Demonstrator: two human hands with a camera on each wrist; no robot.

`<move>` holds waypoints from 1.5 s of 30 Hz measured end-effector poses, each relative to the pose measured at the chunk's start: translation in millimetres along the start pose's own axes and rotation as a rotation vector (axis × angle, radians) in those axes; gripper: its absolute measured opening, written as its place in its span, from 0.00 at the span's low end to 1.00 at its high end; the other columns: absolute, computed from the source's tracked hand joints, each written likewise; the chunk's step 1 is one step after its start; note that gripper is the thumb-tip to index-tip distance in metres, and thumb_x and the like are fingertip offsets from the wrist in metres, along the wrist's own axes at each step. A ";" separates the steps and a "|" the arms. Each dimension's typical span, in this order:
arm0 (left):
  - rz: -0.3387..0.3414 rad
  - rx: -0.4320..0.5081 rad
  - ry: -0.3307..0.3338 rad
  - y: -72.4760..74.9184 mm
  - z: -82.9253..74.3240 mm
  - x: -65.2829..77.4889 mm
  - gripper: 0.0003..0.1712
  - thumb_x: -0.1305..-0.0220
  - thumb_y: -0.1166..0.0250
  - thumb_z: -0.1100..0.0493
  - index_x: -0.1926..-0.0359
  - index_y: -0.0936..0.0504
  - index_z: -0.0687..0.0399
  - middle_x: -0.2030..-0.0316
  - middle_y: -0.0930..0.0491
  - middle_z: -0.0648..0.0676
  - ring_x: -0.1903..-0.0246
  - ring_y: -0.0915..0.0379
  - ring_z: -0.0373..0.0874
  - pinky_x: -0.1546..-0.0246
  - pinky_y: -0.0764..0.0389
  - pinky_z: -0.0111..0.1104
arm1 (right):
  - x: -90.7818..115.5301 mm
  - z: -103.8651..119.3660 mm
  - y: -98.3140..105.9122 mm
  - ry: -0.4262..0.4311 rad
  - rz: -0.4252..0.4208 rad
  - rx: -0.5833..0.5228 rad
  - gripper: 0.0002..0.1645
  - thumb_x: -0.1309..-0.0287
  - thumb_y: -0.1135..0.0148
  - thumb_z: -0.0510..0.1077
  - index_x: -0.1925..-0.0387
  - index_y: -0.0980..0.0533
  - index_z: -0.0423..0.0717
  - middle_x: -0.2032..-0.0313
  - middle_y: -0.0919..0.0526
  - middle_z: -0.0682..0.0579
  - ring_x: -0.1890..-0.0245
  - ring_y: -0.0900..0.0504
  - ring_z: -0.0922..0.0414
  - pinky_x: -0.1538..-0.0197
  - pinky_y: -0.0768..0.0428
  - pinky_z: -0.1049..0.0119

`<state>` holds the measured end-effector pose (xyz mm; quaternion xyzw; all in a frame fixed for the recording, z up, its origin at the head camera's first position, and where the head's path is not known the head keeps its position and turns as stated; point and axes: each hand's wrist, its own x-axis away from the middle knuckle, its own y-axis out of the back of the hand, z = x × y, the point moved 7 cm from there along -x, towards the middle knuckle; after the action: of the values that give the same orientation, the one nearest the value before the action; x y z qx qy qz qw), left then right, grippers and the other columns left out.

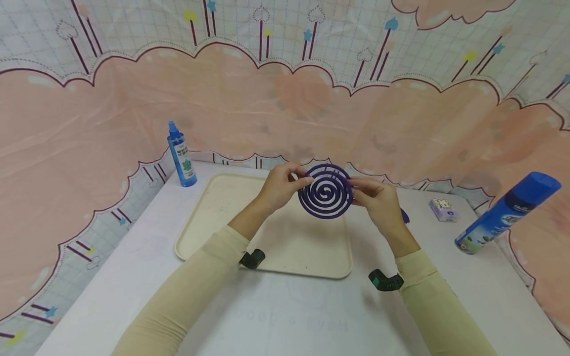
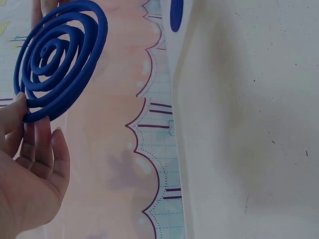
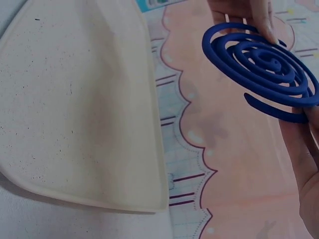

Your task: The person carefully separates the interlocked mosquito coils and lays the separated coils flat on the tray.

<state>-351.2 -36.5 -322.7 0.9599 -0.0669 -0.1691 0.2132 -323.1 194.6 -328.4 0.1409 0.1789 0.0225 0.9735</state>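
Observation:
A dark blue mosquito coil (image 1: 326,192) is held up above the far part of a cream tray (image 1: 298,249). My left hand (image 1: 281,188) pinches its left edge between thumb and fingers. On the opposite edge, my right hand (image 1: 379,201) grips it the same way. In the left wrist view the coil (image 2: 75,99) appears tilted, with the thumb on its near face. From the right wrist, a strand end (image 3: 269,108) of the coil stands apart from the outer ring.
A blue spray bottle (image 1: 182,158) stands at the table's back left. On the right are a small purple box (image 1: 443,210) and a blue aerosol can (image 1: 505,215). Part of another dark blue thing (image 1: 404,216) shows behind my right wrist. Dark specks dot the tray. A patterned cloth (image 1: 249,109) hangs behind.

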 end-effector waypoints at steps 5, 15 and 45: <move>-0.011 -0.001 0.009 0.9 1.1 -0.5 0.12 0.34 0.30 0.57 0.55 0.14 0.61 0.58 0.16 0.58 0.70 0.28 0.41 0.70 0.27 0.26 | 0.1 -0.3 -0.1 0.000 0.001 -0.021 0.16 0.34 0.38 0.31 0.46 0.20 0.27 0.60 0.15 0.72 0.63 0.13 0.72 0.56 0.13 0.73; -0.019 -0.011 0.013 4.7 2.2 -2.7 0.12 0.33 0.30 0.56 0.56 0.14 0.60 0.58 0.16 0.57 0.70 0.30 0.42 0.70 0.28 0.26 | -2.3 -1.1 5.3 -0.015 -0.025 -0.025 0.18 0.34 0.36 0.34 0.45 0.20 0.29 0.56 0.14 0.67 0.62 0.13 0.72 0.56 0.13 0.72; -0.204 0.083 0.071 68.3 29.8 3.0 0.10 0.39 0.25 0.61 0.59 0.14 0.61 0.60 0.14 0.59 0.68 0.21 0.41 0.65 0.17 0.23 | -2.5 -23.5 33.0 -0.146 -0.160 -0.111 0.25 0.39 0.29 0.40 0.41 0.20 0.37 0.55 0.16 0.62 0.59 0.13 0.70 0.56 0.15 0.76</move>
<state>-362.7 -110.0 -319.5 0.9752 0.0316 -0.1530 0.1570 -333.6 232.2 -339.3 0.0734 0.1167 -0.0560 0.9889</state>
